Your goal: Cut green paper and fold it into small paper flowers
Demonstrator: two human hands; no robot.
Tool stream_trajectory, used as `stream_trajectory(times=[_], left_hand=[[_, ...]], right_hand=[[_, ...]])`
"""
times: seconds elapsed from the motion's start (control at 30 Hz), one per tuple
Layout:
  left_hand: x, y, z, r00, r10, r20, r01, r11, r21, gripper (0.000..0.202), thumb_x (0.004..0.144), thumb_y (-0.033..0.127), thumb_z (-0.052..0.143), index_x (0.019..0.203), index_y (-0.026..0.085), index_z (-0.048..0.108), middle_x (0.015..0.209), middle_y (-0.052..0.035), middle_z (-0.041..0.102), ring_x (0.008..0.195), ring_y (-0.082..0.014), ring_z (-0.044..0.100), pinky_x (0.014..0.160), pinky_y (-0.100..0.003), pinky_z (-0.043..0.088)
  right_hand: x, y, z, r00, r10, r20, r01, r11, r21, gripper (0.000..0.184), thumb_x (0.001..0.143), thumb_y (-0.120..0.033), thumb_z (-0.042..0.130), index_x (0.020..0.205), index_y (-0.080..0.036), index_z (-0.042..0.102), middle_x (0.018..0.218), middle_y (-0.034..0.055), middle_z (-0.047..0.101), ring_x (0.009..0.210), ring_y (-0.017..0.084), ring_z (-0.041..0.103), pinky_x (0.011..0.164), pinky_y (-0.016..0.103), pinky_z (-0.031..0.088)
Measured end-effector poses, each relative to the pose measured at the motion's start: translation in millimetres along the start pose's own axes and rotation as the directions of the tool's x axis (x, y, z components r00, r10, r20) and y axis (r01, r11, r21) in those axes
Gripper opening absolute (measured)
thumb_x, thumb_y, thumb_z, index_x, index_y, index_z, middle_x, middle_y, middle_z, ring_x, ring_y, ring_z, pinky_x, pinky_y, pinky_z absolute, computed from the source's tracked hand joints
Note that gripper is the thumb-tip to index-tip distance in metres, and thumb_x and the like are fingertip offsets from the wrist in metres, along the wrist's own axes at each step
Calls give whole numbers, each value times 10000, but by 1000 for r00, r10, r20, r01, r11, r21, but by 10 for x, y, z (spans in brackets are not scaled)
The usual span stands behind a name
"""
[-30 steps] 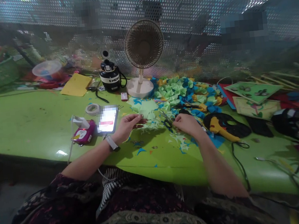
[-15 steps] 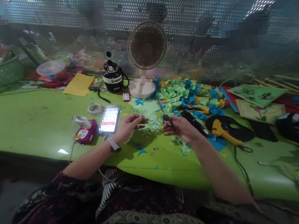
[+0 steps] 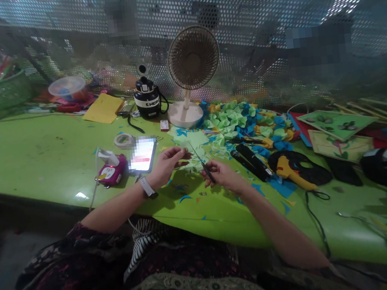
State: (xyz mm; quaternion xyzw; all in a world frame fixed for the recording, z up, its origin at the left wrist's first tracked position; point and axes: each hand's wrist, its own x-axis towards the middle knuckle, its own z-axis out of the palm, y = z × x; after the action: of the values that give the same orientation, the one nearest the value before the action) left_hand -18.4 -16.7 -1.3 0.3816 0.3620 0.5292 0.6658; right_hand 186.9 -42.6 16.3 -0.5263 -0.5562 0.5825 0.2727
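My left hand is closed in a pinch on a light green paper piece held just above the green table. My right hand is closed on small dark-handled scissors, whose blades point up and left toward the paper. A watch sits on my left wrist. More light green paper lies flat behind my hands, with cut scraps scattered around them.
A lit phone, a pink charger and a tape roll lie left of my hands. A small fan and black mug stand behind. Folded paper pieces, a yellow glue gun and cables fill the right.
My right hand picked the scissors up from the table and carried them left, toward the paper in my left hand. The left hand has stayed in place.
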Motion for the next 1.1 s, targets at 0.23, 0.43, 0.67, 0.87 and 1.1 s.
stream_trajectory(times=[0.23, 0.43, 0.67, 0.87, 1.1], left_hand=[[-14, -3, 6, 998, -32, 60, 29, 999, 46, 322, 720, 383, 836, 776, 151, 620, 798, -39, 727, 782, -157, 714, 716, -288, 551], [-16, 6, -5, 998, -35, 60, 32, 998, 47, 349, 701, 413, 848, 737, 150, 621, 780, -42, 732, 777, -156, 712, 710, -279, 554], [-8, -21, -12, 997, -28, 68, 25, 999, 38, 345, 702, 399, 849, 730, 151, 610, 782, -39, 735, 775, -148, 712, 698, -264, 554], [-6, -30, -9, 996, -36, 84, 31, 998, 61, 292, 748, 358, 817, 722, 160, 604, 784, -29, 729, 773, -137, 710, 714, -272, 560], [-16, -27, 1, 994, -41, 101, 36, 998, 52, 307, 750, 358, 816, 727, 160, 583, 800, -33, 731, 802, -150, 718, 752, -294, 566]], right_hand=[[-18, -18, 12, 999, -24, 32, 24, 1000, -11, 541, 595, -603, 832, 786, -201, 525, 673, -42, 592, 503, 76, 568, 463, 215, 512], [-46, -37, 15, 998, -24, 58, 26, 999, -32, 560, 620, -653, 795, 795, -196, 524, 667, -31, 609, 473, 74, 566, 453, 210, 502], [-66, -37, 10, 992, -38, 118, 43, 998, -34, 555, 668, -679, 743, 796, -191, 511, 670, -31, 621, 452, 66, 567, 449, 197, 473], [-59, -45, 22, 992, -53, 117, 58, 997, -40, 547, 669, -685, 735, 778, -195, 517, 658, -35, 606, 454, 60, 537, 446, 198, 455], [-67, -47, 26, 994, -51, 101, 58, 996, -67, 516, 696, -659, 728, 770, -202, 501, 637, -42, 609, 432, 54, 491, 427, 196, 416]])
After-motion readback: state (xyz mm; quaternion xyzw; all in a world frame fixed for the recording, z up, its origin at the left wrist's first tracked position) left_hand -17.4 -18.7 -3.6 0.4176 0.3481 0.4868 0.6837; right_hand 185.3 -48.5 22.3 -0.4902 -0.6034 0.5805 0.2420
